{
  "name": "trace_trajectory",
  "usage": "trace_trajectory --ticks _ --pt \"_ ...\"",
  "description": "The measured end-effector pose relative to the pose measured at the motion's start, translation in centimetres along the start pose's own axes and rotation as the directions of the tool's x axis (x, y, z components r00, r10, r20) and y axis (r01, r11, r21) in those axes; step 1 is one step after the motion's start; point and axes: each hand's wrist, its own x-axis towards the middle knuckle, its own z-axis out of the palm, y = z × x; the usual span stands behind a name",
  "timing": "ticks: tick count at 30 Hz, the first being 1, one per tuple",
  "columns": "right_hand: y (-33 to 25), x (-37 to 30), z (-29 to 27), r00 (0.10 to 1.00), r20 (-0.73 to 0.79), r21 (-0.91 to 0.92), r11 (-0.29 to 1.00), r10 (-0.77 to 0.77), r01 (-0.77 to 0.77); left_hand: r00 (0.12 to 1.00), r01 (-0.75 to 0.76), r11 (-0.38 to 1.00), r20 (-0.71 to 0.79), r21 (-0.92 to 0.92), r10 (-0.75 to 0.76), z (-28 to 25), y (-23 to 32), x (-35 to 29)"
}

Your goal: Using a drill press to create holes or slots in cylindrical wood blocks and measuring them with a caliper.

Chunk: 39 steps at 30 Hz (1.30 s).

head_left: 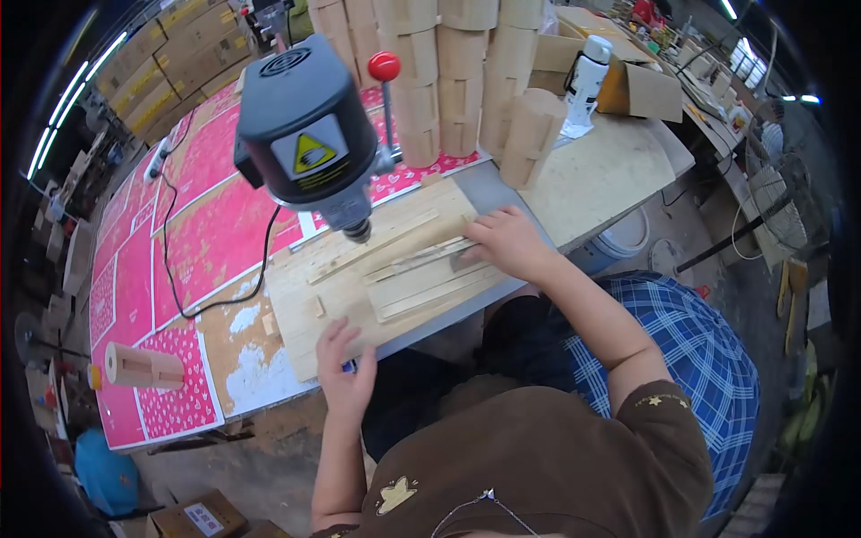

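Observation:
My right hand closes its fingers round the right end of a thin wooden strip, which lies low over a pale wooden board. Below that strip, a flat wooden piece with a long groove rests on the board. Near the board's front edge my left hand is held with its fingers apart and nothing in them. A small wooden offcut lies just beyond it. Above the board hangs the dark drill press head, its chuck pointing down at the wood.
Stacked wooden cylinders stand behind the drill press, with a single cylinder beside them. Another wooden cylinder lies at the table's left. A black cable crosses the pink covering. A white bottle stands at back right.

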Motion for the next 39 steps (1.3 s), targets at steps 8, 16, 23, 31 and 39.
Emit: trace_trajectory --ticks 8,16,23,31,39 --pt "9.9 4.5 -6.0 0.777 -0.573 0.25 0.959 0.26 -0.136 0.989 0.144 0.986 0.025 -0.087 -0.143 1.1 1.3 -2.3" --pt "15.0 6.9 -4.3 0.606 -0.461 0.423 0.761 0.648 -0.493 0.992 0.064 0.986 -0.095 -0.155 -0.08 0.6 4.3 -1.1" --pt "3.0 0.3 -7.2 0.694 -0.544 0.793 0.56 0.472 0.24 0.983 0.182 0.773 0.106 -0.607 -0.148 1.4 8.1 1.3" --pt "-8.3 -1.7 -4.1 0.854 -0.519 0.818 0.274 -0.027 0.506 0.949 0.268 0.58 0.108 -0.769 -0.295 1.7 9.4 2.6" --pt "-6.5 -1.2 -2.8 0.937 -0.222 0.426 0.837 -0.27 0.342 0.874 0.291 0.506 0.01 -0.812 -0.486 -1.2 6.6 1.5"
